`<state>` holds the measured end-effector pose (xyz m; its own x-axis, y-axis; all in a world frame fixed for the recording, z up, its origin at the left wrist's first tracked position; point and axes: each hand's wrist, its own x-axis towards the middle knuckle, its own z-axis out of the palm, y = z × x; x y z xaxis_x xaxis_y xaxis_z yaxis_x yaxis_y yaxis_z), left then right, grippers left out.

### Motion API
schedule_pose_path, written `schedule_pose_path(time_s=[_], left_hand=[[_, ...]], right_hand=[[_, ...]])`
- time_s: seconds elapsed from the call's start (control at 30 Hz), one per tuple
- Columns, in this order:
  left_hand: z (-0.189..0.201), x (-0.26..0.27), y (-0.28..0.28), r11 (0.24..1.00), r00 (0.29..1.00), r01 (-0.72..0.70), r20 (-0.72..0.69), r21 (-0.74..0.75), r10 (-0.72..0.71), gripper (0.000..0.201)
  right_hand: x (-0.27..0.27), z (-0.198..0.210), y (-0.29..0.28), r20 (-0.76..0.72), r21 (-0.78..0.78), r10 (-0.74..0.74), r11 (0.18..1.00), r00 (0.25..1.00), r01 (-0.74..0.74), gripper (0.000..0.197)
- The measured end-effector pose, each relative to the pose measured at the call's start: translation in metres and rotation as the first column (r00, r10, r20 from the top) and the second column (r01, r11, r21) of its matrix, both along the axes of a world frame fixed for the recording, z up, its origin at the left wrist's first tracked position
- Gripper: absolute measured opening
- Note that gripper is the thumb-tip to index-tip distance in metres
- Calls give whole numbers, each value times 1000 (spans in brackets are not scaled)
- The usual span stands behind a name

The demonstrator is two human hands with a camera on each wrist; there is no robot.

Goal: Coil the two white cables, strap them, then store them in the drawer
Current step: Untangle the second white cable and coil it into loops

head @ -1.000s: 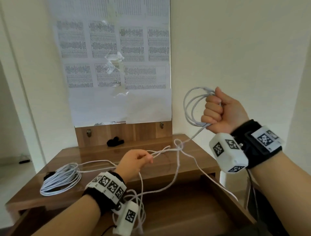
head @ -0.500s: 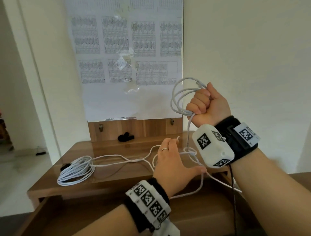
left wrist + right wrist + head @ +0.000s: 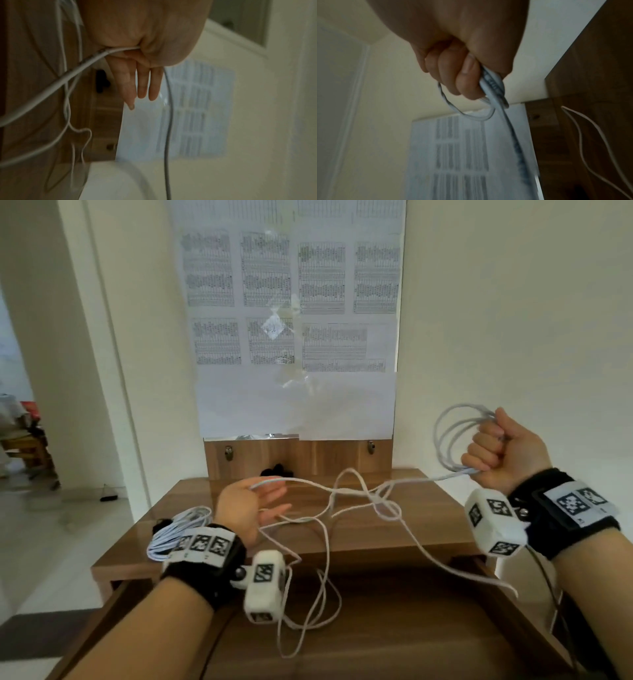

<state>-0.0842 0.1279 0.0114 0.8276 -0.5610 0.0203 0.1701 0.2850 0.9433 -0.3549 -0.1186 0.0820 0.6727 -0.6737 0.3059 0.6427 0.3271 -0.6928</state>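
Cable (image 3: 428, 478) spans open air between left hand (image 3: 250, 508) and right hand (image 3: 503, 453), above desk (image 3: 428, 529).

left band (image 3: 202, 568): black strap at 7 o'clock of the left hand (image 3: 245, 510), white plate, three square markers.
left block (image 3: 263, 590): white rounded box at the band's 4 o'clock, markers, metal screw (image 3: 240, 573).
right band (image 3: 561, 515): black strap at 4 o'clock of the right hand (image 3: 507, 450), white marker plate.
right block (image 3: 493, 525): white marker box; thin dark cable (image 3: 552, 587) at its 5 o'clock.

wall (image 3: 513, 302): cream | paper sheets (image 3: 294, 302) (print blurred) | wooden desk (image 3: 445, 508) | floor (image 3: 68, 542): pale
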Motion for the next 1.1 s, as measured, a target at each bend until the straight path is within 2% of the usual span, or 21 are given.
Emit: schedule_pose_path(time_s=[0.07,0.1,0.17,0.23,0.3,0.33,0.37,0.4,0.43,0.5,0.53,0.57,0.6,0.67,0.73,0.77,0.8,0.83,0.9,1.0,1.1], left_hand=[[-9,23,25,995,994,-95,-45,16,96,36],[-15,29,35,989,991,-135,3,64,135,41],[-27,32,41,961,970,-179,202,211,136,46],[-37,29,34,922,918,-194,394,335,50,41],[-38,22,23,838,820,-211,558,504,-129,24],[-36,16,21,759,753,-232,606,609,-256,26],[-35,9,17,662,674,-305,646,685,-358,57],[-34,-1,14,626,620,-368,683,688,-386,86],[-27,-21,14,630,535,-470,767,618,-353,102],[-14,-64,9,703,201,-629,943,333,-267,101],[-8,-81,5,760,57,-609,968,227,-243,95],[-4,-98,0,820,-20,-537,969,196,-245,88],[-3,-107,-9,862,-5,-447,963,239,-269,81],[2,-121,-26,899,123,-235,929,369,-349,67],[7,-127,-38,882,260,-60,861,467,-438,45],[8,-127,-43,839,303,3,799,545,-520,33],[6,-123,-47,783,287,6,748,623,-598,24],[4,-119,-49,736,245,-4,714,677,-656,26],[-5,-98,-46,660,211,-30,650,750,-730,45],[-29,-50,-28,579,288,-66,571,813,-769,44],[-59,-1,3,522,440,-59,491,851,-752,43]], right_hand=[[-10,-11,-17,38,89,-76,993,996,72,56],[-11,-15,-21,56,123,-76,990,996,68,62],[-3,-21,-19,74,149,-54,988,996,42,61],[18,-21,-4,41,152,-44,988,998,37,51],[41,-14,14,-17,147,-11,989,1000,13,52],[50,-9,24,-18,139,24,990,1000,-21,51],[56,-3,32,-4,130,55,990,998,-54,47],[61,2,40,15,120,85,989,996,-86,44],[64,8,46,34,106,112,988,993,-115,44],[69,18,58,58,104,144,983,988,-149,50],[71,24,65,74,111,158,980,985,-166,53],[73,28,71,99,120,178,975,979,-189,55],[75,32,78,127,131,201,967,971,-217,56],[80,37,93,168,140,253,951,953,-278,54],[83,38,103,180,111,298,941,937,-320,52],[81,39,105,180,93,309,940,934,-329,53],[79,40,104,186,78,315,940,931,-333,54],[74,42,100,199,68,316,940,928,-335,55],[59,48,88,232,61,297,946,926,-319,55],[27,59,62,263,49,214,971,941,-235,55],[-7,63,36,298,42,134,987,945,-153,50]])
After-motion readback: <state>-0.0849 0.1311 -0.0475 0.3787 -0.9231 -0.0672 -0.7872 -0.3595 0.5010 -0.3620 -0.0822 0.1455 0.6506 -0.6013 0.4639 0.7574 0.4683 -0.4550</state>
